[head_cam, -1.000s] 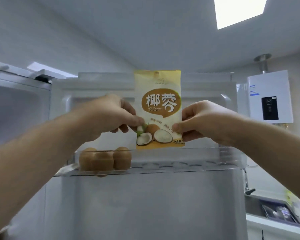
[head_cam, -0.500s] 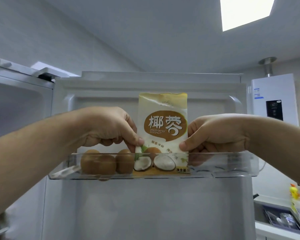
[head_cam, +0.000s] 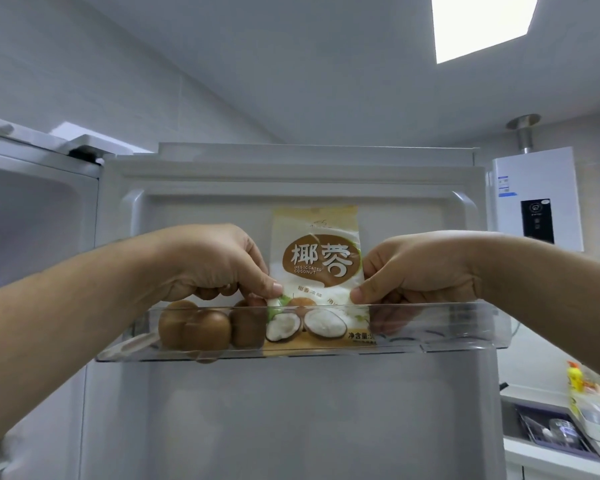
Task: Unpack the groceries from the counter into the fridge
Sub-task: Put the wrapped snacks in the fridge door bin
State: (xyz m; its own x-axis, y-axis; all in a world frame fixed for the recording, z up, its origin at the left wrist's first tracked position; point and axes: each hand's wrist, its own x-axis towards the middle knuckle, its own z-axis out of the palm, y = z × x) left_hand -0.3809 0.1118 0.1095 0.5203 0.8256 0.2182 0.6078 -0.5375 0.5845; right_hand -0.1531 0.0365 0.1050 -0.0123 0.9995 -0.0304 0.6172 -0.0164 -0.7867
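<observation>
Coconut packet stood upright in the clear door shelf of the open fridge door, bottom edge down inside the tray, just right of the brown eggs. Left hand pinched the packet's left edge, thumb in front. Right hand pinched the right edge the same way, fingers partly behind the shelf wall. Water heater was on the wall at right.
</observation>
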